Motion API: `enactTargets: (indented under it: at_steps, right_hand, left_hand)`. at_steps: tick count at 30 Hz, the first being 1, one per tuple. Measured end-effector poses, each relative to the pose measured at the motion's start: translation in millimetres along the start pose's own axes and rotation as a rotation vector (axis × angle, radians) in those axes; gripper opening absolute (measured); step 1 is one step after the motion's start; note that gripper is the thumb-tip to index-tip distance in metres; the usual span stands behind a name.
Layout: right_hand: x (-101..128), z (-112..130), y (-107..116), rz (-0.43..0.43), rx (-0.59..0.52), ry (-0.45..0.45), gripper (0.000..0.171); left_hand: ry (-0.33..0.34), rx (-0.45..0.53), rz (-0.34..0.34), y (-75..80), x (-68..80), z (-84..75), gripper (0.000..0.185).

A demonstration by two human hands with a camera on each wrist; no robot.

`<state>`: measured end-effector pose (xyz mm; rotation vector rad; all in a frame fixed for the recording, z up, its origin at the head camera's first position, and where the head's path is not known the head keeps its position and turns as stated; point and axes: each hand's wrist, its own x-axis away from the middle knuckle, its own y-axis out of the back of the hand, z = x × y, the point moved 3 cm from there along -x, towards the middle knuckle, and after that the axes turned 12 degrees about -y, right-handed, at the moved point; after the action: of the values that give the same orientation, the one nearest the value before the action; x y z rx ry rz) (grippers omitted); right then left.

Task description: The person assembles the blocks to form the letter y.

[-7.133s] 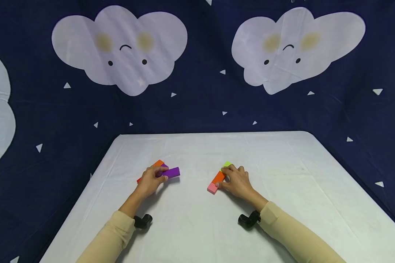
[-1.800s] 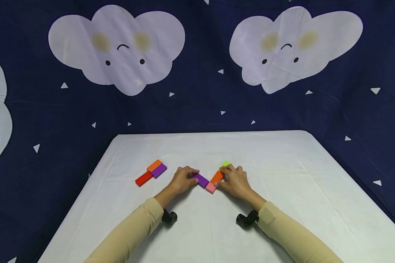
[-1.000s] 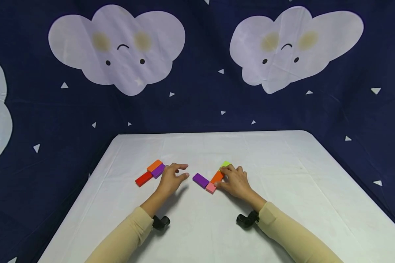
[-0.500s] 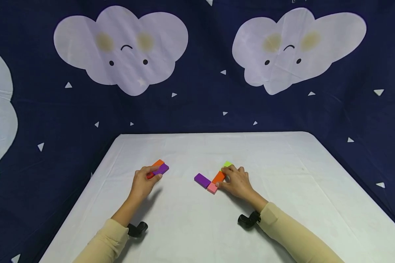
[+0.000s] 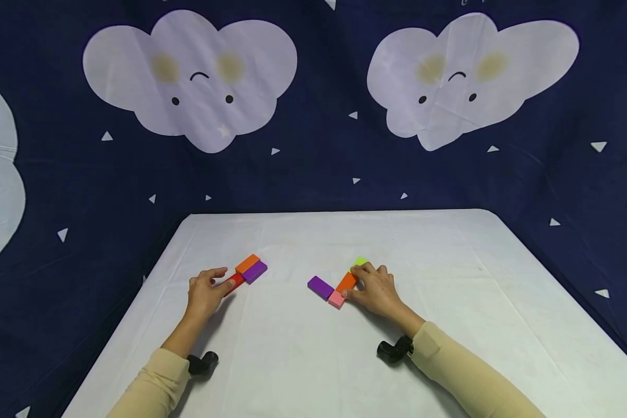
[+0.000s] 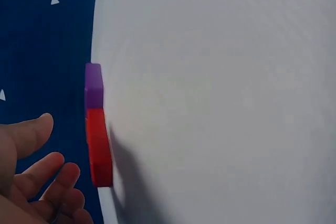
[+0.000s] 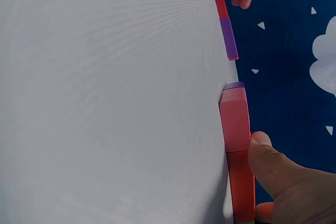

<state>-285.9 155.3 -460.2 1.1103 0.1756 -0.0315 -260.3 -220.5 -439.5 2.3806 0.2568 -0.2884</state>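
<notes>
My left hand (image 5: 204, 295) hovers over the near end of a red block (image 5: 234, 284), thumb and fingers spread with nothing between them; the left wrist view has them apart from the red block. Against its far end lie an orange block (image 5: 248, 263) and a purple block (image 5: 256, 271), side by side. My right hand (image 5: 378, 290) holds a second orange block (image 5: 346, 283), thumb by its joint with a pink block (image 5: 337, 299), fingertips by a lime-green block (image 5: 361, 261) that they partly cover. Another purple block (image 5: 321, 287) slants away from the pink one, forming a V.
The blocks lie on a white-covered table (image 5: 313, 360). Behind it hangs a dark blue cloth (image 5: 324, 162) with clouds and small triangles. A black wrist camera (image 5: 204, 364) sits below the left hand, another black wrist camera (image 5: 394, 351) below the right.
My left hand carried the purple block over to the pink one, let it go, then moved back left, passing over the left group to the red block. The right hand has stayed put.
</notes>
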Motion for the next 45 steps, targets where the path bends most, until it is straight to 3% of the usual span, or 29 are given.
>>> enactTargets:
  at_steps: [15, 30, 45]
  right_hand:
    - [1, 0, 2, 0.002, -0.006, 0.001, 0.062]
    - [0, -1, 3, -0.011, -0.006, 0.011, 0.062]
    - [1, 1, 1, -0.003, 0.003, 0.005, 0.062]
  left_hand:
    - [0.047, -0.049, 0.068, -5.5, -1.9, 13.7, 0.044]
    - [0.036, -0.075, 0.066, -8.1, -3.6, 14.8, 0.039]
    - [0.023, -0.016, 0.042, -0.1, -4.0, 8.2, 0.036]
